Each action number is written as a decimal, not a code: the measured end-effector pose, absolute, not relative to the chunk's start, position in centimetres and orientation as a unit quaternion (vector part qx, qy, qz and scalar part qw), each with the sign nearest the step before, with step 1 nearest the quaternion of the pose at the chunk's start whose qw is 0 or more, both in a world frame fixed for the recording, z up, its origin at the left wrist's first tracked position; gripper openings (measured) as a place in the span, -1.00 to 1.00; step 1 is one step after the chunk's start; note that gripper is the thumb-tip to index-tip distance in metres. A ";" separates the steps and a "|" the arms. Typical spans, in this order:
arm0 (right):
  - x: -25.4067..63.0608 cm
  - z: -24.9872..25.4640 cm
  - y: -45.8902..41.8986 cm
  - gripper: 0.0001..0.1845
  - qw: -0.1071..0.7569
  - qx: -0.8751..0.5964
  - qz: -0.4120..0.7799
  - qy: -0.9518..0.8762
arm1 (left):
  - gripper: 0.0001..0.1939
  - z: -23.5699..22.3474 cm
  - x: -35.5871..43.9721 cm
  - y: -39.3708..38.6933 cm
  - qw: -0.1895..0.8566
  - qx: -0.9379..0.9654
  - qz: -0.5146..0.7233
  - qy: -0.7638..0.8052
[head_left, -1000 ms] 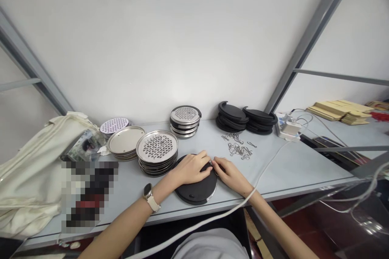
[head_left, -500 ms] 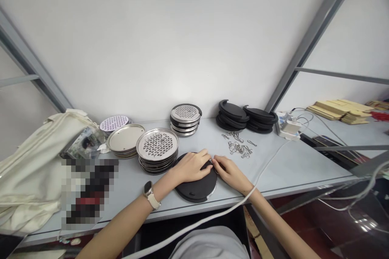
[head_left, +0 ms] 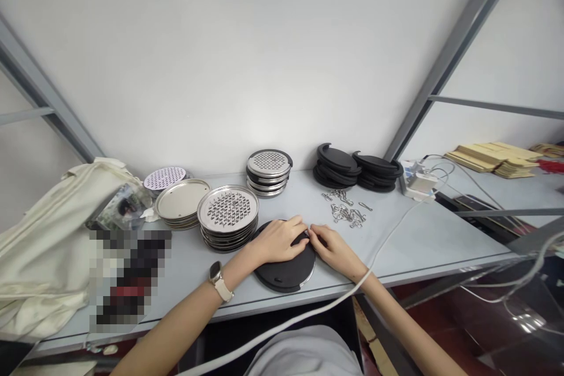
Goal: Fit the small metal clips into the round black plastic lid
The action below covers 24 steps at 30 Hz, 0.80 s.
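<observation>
A round black plate (head_left: 288, 273) lies flat near the table's front edge, with a thin silvery rim showing at its lower right. Across its top rests my left hand (head_left: 282, 239), fingers bent and thumb towards the right rim, holding it. My right hand (head_left: 326, 245) pinches at that same rim, its fingertips close to my left fingers. A small metal clip (head_left: 307, 233) glints between the two hands, mostly hidden by the fingertips. Loose metal clips (head_left: 347, 215) lie in a small pile beyond my right hand.
Left of the plate stand a stack of metal grater discs (head_left: 228, 210) and a stack of plain discs (head_left: 183, 200). Behind are assembled graters (head_left: 269, 165) and black holders (head_left: 337, 160). A white cable (head_left: 326, 307) crosses over my right forearm; a power strip (head_left: 418, 185) sits right.
Both hands stay at the plate's right rim. The right fingertips have shifted very slightly, and less of the small metal clip shows between them now.
</observation>
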State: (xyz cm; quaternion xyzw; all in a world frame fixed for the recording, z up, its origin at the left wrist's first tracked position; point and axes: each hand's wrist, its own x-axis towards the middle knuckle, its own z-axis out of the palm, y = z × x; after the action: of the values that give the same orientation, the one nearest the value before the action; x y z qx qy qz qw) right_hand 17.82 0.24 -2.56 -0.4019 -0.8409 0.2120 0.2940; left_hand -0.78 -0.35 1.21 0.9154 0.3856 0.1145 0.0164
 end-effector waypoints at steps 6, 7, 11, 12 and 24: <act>17.8 -2.5 0.2 -0.67 0.294 -0.403 0.213 -0.840 | -0.82 1.2 -0.8 -0.4 0.022 0.916 0.115 0.384; 17.8 -2.5 0.1 -0.68 0.296 -0.403 0.214 -0.839 | -0.82 1.2 -0.8 -0.4 0.024 0.916 0.117 0.384; 17.8 -2.5 0.1 -0.68 0.303 -0.406 0.214 -0.835 | -0.82 1.2 -0.8 -0.3 0.032 0.914 0.121 0.385; 17.8 -2.5 0.1 -0.68 0.303 -0.407 0.215 -0.835 | -0.82 1.2 -0.8 -0.3 0.034 0.914 0.121 0.385; 17.8 -2.4 0.0 -0.68 0.298 -0.409 0.230 -0.831 | -0.82 1.1 -0.8 -0.4 0.027 0.917 0.123 0.379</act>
State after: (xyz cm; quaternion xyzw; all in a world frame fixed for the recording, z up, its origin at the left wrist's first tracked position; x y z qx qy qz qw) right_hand 17.84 0.03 -2.43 -0.4087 -0.8313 0.2303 0.2982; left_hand -0.80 -0.36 1.12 0.9167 0.3792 0.1229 0.0273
